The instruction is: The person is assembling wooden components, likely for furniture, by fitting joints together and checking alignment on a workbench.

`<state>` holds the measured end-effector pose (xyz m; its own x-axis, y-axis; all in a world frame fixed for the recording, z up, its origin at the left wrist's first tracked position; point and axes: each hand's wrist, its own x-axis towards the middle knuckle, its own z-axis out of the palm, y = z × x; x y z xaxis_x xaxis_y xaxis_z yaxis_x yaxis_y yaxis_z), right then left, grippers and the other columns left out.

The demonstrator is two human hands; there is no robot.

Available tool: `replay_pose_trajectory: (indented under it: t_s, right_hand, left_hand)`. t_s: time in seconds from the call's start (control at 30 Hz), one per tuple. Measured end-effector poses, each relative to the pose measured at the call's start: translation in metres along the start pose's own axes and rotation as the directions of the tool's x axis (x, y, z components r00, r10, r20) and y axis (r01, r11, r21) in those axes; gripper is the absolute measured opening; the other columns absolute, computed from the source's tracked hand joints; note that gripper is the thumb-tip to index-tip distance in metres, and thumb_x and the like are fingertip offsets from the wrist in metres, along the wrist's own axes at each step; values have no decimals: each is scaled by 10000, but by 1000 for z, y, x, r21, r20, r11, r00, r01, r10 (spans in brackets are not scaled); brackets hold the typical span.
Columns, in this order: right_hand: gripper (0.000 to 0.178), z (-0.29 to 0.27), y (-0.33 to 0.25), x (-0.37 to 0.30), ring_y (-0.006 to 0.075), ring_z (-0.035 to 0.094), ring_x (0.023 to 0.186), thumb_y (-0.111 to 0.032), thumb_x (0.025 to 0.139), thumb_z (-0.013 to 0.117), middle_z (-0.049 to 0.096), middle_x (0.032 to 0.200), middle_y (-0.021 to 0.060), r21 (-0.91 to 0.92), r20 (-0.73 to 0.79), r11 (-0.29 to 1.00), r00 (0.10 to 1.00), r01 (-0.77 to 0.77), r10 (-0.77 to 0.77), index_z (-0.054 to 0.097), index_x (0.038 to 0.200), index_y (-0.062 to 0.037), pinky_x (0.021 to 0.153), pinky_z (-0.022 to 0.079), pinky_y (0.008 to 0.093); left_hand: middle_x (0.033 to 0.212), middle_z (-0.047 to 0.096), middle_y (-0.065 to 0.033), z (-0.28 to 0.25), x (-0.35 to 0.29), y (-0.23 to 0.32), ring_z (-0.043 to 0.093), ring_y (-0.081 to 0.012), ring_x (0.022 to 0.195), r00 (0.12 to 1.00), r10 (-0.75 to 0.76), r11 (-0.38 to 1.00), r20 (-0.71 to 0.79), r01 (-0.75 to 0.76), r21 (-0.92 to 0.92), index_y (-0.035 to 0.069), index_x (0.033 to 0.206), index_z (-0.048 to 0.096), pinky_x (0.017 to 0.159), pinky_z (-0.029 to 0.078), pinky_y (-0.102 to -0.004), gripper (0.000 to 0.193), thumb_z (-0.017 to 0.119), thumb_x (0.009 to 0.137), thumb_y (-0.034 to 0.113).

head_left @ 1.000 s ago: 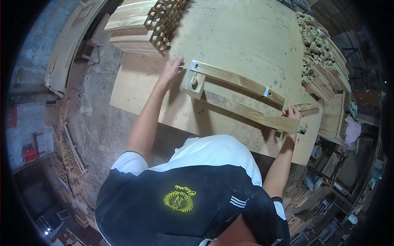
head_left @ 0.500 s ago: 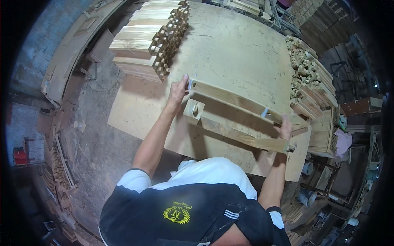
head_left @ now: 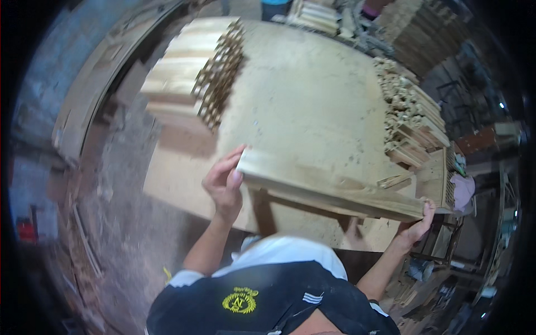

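Both hands lift a long wooden frame [head_left: 329, 190] just above the plywood surface [head_left: 312, 100]. The left hand [head_left: 224, 184] has its fingers clamped on the frame's left end; the right hand [head_left: 416, 226] grips the right end. Stacked wooden pieces [head_left: 192, 72] lie beyond.

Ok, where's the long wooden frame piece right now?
In the head view the long wooden frame piece is lifted over the near edge of the plywood worktable, with the left hand at one end and the right hand at the other.
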<state>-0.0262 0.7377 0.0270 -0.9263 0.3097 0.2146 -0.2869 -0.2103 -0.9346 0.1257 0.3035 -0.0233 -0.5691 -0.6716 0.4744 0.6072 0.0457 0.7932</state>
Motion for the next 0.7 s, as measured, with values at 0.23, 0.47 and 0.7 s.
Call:
replay_pose_trajectory:
  t_s: [0.23, 0.47, 0.7]
  right_hand:
    - [151, 6, 7, -7, 158, 557, 863, -147, 910, 550, 557, 951, 52, 75, -17, 986, 989, 149, -148, 549, 1043, -76, 796, 489, 319]
    - [218, 9, 13, -28, 152, 555, 820, -159, 850, 613, 537, 868, 41, 67, -15, 994, 997, 82, -81, 546, 1034, -63, 806, 469, 298]
    - [221, 0, 10, -28, 164, 572, 814, -173, 854, 624, 570, 876, 69, -24, 82, 1000, 997, 13, -11, 546, 1018, -48, 806, 469, 309]
  left_hand:
    - [1037, 611, -63, 18, 22, 20, 557, -78, 753, 919, -363, 924, 155, 334, 184, -11, 1210, 604, 625, 471, -234, 390, 635, 900, 224]
    - [972, 627, -59, 10, 19, -3, 494, -54, 672, 964, -247, 968, 100, 242, 63, -1, 1154, 597, 638, 441, -214, 370, 624, 865, 228]
    - [957, 655, -109, 6, 21, 6, 565, -142, 768, 967, -160, 954, 197, 100, 283, -15, 1067, 590, 1136, 344, -482, 374, 537, 884, 307]
